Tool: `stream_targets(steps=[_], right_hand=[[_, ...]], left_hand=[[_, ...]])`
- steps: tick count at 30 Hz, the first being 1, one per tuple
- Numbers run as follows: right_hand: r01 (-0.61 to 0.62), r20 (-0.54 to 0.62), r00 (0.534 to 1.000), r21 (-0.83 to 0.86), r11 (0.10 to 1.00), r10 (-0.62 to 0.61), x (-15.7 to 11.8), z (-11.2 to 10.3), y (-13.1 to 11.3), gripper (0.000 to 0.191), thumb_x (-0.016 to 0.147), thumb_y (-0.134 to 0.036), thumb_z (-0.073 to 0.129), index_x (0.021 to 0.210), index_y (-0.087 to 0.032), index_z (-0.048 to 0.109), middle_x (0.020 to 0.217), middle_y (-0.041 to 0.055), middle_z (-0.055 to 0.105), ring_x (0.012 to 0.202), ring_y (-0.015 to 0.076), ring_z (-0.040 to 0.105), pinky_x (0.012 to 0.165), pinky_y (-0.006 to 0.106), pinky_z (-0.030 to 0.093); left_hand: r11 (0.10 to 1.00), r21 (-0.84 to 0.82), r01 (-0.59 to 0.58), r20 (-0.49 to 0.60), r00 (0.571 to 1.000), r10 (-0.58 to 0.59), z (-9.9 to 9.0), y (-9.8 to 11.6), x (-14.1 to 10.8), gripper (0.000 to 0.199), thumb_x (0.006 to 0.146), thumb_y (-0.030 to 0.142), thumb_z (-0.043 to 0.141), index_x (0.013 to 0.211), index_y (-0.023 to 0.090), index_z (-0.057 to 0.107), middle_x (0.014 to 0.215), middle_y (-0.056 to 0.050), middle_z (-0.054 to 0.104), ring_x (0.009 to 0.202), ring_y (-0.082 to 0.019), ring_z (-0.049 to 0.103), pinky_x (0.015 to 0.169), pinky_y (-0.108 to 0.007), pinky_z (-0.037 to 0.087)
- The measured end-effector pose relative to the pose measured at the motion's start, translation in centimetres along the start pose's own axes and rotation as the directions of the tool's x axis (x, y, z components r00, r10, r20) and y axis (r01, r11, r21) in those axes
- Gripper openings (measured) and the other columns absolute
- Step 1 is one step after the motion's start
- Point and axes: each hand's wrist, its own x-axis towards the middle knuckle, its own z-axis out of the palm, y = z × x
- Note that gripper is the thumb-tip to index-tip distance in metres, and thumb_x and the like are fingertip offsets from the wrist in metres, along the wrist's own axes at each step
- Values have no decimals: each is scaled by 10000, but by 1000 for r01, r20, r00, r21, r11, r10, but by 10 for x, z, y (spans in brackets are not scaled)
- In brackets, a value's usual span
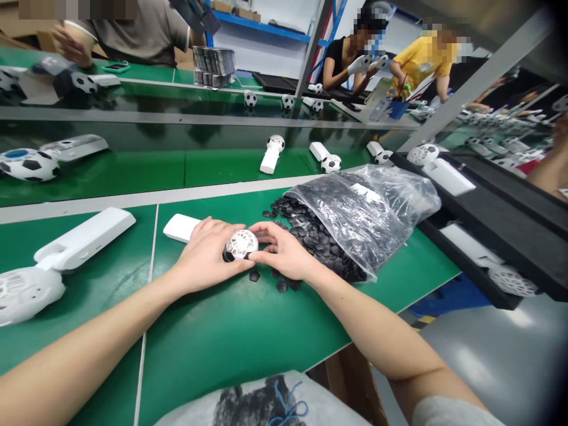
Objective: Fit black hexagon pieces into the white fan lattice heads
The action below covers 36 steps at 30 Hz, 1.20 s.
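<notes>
1. Gripping a white ball shell from both sides, the closed fingers of the left hand and right hand curl around it.
2. Shell sits between the hands, above the desk, just left of loose black patches.

Factory assembly workshop: long green-matted workbenches in rows, white football-pattern handheld fans set out along them, a bulk plastic bag of black hexagonal parts, blue steel shelving holding cardboard cartons, co-workers at the benches
</notes>
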Motion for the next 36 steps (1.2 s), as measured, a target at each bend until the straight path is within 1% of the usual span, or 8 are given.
stream_targets(steps=[13,15,17,19,22,26,31,36], right_hand=[[12,-9,1000,60,998,-12,2,0,4,388,696,-201,674,1051,-181,521,1094,59,582,993,173,572,865,328,468],[-1,-26,1000,-37,999,0,7,-12,4,267,738,-251,638,985,-175,570,986,44,623,886,155,599,801,305,484],[-21,-161,987,-291,956,-27,18,-28,4,141,791,-267,578,882,-168,621,871,35,635,792,144,592,769,298,470],[-84,-295,950,-565,821,-106,31,-43,5,114,802,-240,566,820,-168,651,822,39,618,757,144,571,763,294,445],[-153,-275,956,-762,629,-101,49,-51,9,123,780,-263,607,852,-184,668,827,49,601,776,161,559,728,278,427],[-179,-249,967,-813,553,-53,60,-47,15,141,771,-287,624,875,-196,653,862,59,592,843,184,551,709,272,417],[-159,-197,980,-794,587,-2,67,-50,16,117,743,-221,643,847,-171,630,860,52,591,780,145,558,716,249,416],[-140,-148,988,-772,620,40,76,-52,13,93,697,-198,653,763,-160,600,769,33,601,650,122,536,620,232,403]], left_hand=[[1000,9,-15,-63,998,15,3,1,2,569,678,526,596,1120,170,550,1013,-89,615,963,-275,503,879,-444,360],[996,-12,-90,-4,996,90,-2,-4,3,586,682,538,596,1147,187,531,1054,-84,603,999,-273,499,926,-460,337],[987,-36,-157,92,983,159,-8,-6,3,606,691,535,596,1192,207,503,1151,-90,567,1101,-286,458,989,-485,283],[989,-28,-144,162,976,146,-10,-4,1,637,701,520,597,1247,222,458,1263,-103,501,1235,-321,339,1026,-534,213],[1000,7,-27,137,990,26,-4,7,-5,747,682,534,610,1310,207,370,1343,-121,428,1323,-364,154,1031,-617,110],[1000,-11,-24,77,997,25,5,11,-9,565,774,424,536,1272,205,386,1333,-94,445,1335,-328,146,1041,-629,33],[967,-209,-148,245,949,198,-7,-9,-6,573,768,254,505,1311,264,322,1438,-26,296,1367,-251,58,1079,-507,193],[961,-256,-106,193,968,159,-8,-8,-6,538,729,217,521,1251,240,392,1440,-61,286,1364,-268,81,1071,-517,212]])
